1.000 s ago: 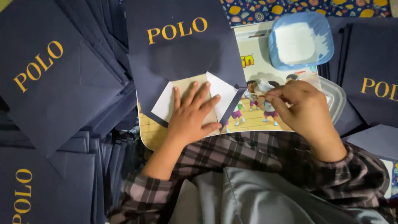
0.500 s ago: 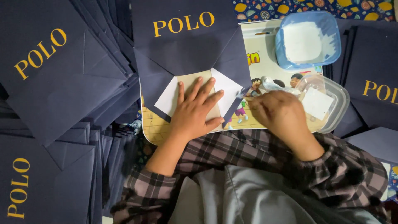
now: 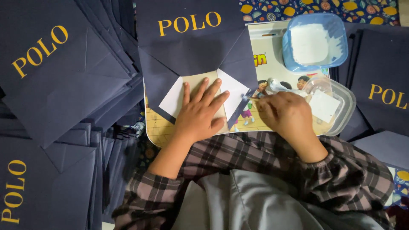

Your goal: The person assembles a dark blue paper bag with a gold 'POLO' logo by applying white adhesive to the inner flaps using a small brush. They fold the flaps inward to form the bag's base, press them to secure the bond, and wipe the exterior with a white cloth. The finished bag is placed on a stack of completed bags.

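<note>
Pressing hands (image 3: 200, 113), navy envelope (image 3: 191, 47), right perhaps pinching

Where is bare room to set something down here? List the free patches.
Little: the cartoon-printed board shows bare strips between the blue plastic tub and the navy paper envelope, and below the left hand. Navy envelope stacks crowd the left; the clear container and right hand fill the right.

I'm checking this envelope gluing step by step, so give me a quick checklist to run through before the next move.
1. Left hand flat on the open envelope: ok.
2. Right side flap folded in: not ok, half raised.
3. Right hand at that flap's edge: ok.
4. Glue on the fingertips: cannot tell.
5. Blue tub within reach: ok.
6. Picture board under the work: ok.
</note>
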